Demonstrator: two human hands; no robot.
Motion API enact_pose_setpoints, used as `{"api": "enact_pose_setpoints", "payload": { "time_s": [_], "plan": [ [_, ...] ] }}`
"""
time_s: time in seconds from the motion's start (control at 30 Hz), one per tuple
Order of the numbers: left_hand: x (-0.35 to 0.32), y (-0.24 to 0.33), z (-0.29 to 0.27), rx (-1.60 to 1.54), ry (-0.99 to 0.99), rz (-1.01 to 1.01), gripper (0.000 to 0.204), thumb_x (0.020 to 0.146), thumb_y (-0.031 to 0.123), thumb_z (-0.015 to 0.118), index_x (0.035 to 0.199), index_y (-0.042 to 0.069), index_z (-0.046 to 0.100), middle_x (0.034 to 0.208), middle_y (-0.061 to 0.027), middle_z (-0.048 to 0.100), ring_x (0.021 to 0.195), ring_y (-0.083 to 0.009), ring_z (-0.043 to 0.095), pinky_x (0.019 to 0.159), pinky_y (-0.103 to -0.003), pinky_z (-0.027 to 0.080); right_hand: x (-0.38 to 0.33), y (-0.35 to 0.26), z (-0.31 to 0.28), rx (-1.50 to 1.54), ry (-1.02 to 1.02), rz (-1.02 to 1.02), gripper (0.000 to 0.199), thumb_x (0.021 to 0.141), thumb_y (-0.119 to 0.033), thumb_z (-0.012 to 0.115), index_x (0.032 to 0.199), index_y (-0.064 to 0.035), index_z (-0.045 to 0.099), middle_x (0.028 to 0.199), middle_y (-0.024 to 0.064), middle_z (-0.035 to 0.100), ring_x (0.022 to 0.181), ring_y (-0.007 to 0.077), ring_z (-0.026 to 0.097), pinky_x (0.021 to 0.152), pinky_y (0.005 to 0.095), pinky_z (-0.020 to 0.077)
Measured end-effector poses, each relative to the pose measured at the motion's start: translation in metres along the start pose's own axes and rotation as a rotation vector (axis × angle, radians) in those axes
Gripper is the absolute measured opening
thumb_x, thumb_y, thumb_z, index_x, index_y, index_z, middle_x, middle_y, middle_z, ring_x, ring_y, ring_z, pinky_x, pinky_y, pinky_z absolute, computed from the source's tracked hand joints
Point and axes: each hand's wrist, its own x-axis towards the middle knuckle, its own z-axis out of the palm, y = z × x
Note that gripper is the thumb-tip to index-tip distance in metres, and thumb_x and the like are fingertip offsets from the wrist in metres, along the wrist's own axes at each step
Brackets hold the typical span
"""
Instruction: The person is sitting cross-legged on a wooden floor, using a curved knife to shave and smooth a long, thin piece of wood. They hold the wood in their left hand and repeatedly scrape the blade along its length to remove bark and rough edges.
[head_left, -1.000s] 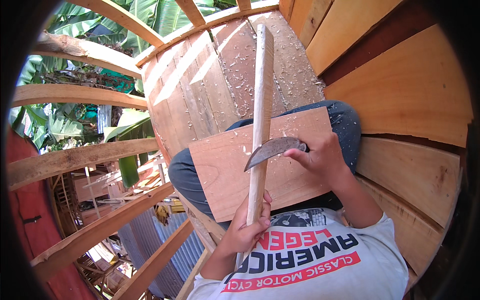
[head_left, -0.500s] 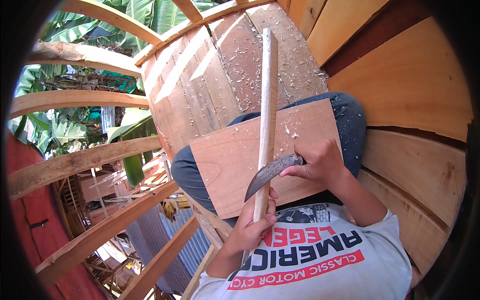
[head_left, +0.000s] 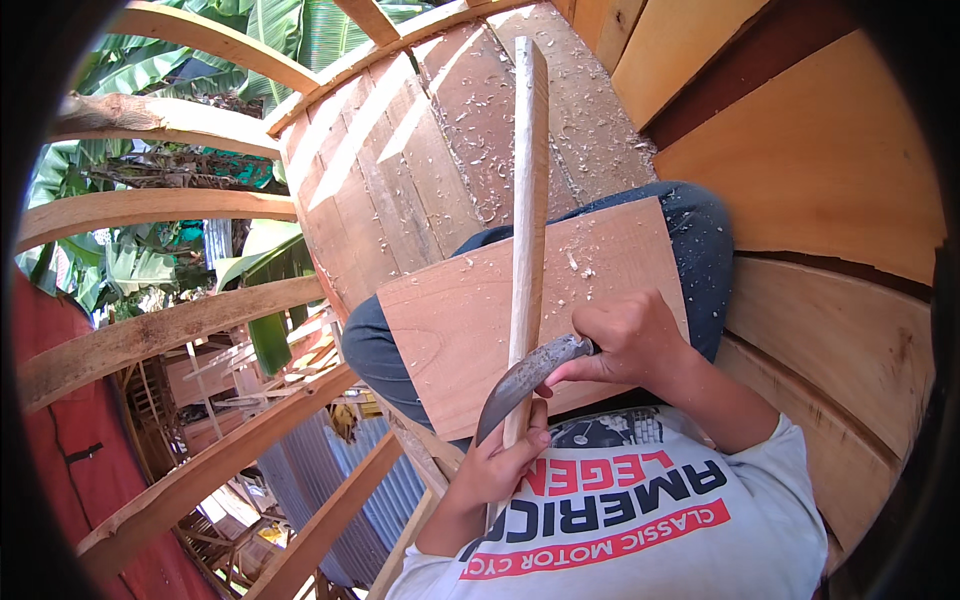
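Curved knife [head_left: 530,370] sits lower than before on the stick [head_left: 527,190], which crosses the lap board [head_left: 610,260]; stroke appears nearly spent. Right hand [head_left: 635,342] grips the knife's handle; left hand [head_left: 508,464] encloses the stick beside the board's near edge.

tee [head_left: 650,562]: kinda off-white, short sleeves [head_left: 785,455] | up front: chunky black and red letters [head_left: 620,508], red banner [head_left: 600,546], greyish picture [head_left: 608,431] | pants [head_left: 705,245]: dark blue, denim-looking
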Motion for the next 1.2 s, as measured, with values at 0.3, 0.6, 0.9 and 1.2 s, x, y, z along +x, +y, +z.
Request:
{"api": "enact_pose_setpoints", "payload": {
  "time_s": [0.3,0.6,0.9,1.2],
  "plan": [
    [-0.015,0.014,0.006,0.298,0.001,0.036,0.043,0.08,0.005,0.057,0.118,-0.002,0.04,0.069,0.0013,0.04,0.061,-0.0067,0.038,0.056,-0.02,0.031,0.033,0.062,-0.037,0.026,0.283,0.494,0.06,0.081,-0.061,0.062,0.063,-0.0034,0.06,0.05,0.0144,0.051,0.047,0.0326,0.056,0.044,0.0375,0.0421],
    [-0.009,0.015,0.002,0.427,0.129,0.145,0.041,0.078,-0.005,0.051,0.119,0.0,0.043,0.074,-0.0034,0.047,0.067,-0.0102,0.047,0.064,-0.023,0.037,0.0,-0.018,-0.007,0.087,-0.007,-0.005,0.06,0.077,-0.062,0.065,0.055,-0.0086,0.051,0.051,0.0113,0.052,0.046,0.0295,0.056,0.044,0.0358,0.043],
    [-0.012,0.017,0.012,0.472,0.065,0.074,0.042,0.078,0.002,0.056,0.118,0.001,0.043,0.071,-0.0024,0.044,0.063,-0.0097,0.043,0.06,-0.023,0.035,0.029,0.058,-0.032,0.212,0.312,0.512,0.063,0.088,-0.058,0.057,0.062,-0.0005,0.059,0.049,0.0088,0.043,0.043,0.0194,0.044,0.045,0.0345,0.0348],
    [0.004,0.025,0.014,0.9,0.263,0.183,0.053,0.081,0.018,0.066,0.124,-0.002,0.041,0.082,-0.0267,0.062,0.074,-0.0405,0.065,0.066,-0.042,0.05,0.004,-0.029,0.003,1.313,0.004,0.589,0.049,0.089,-0.035,0.065,0.121,-0.0015,0.049,0.068,-0.0024,0.052,0.06,0.0049,0.048,0.052,0.026,0.0386]
  ]
}}
